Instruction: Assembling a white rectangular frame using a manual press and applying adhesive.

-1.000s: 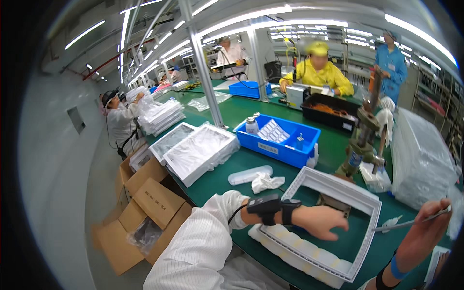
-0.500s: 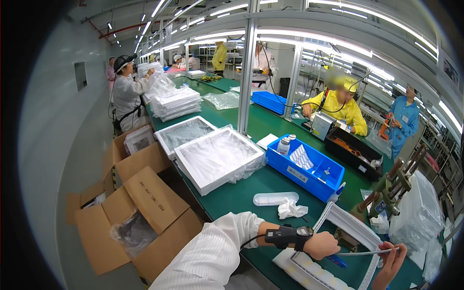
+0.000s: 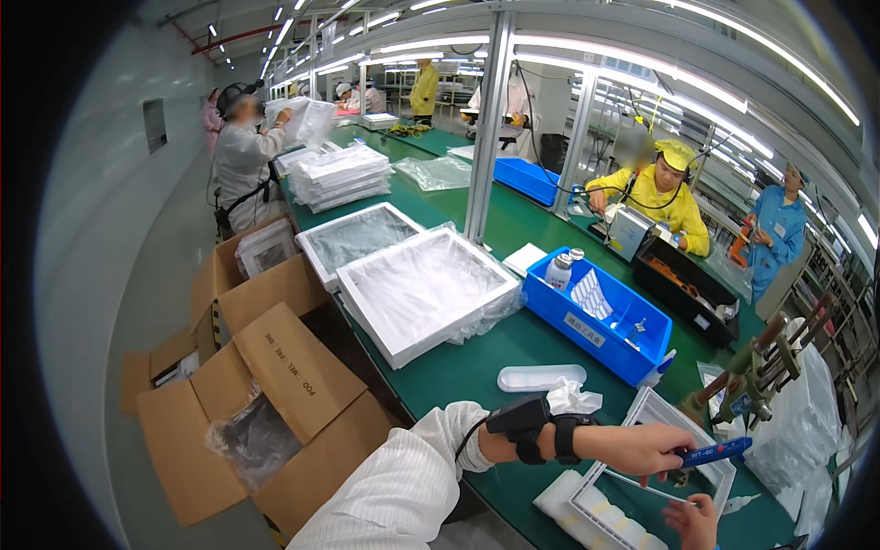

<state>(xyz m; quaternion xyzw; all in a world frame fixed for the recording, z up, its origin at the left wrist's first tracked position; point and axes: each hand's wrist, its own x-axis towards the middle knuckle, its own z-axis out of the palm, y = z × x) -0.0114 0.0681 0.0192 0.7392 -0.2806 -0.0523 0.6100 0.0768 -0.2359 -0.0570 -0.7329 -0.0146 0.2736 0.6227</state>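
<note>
The left hand (image 3: 649, 450) grips a blue pen-shaped tool (image 3: 718, 453) above the white frame (image 3: 660, 412) on the green worktop (image 3: 458, 380), while the right hand (image 3: 697, 524), its fingers parted, appears empty; handling seems under way, although what is finished or remains cannot be told.

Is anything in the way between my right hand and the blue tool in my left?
Nothing visible stands between your right hand and the blue tool; your left hand covers only the tool's left end.
</note>
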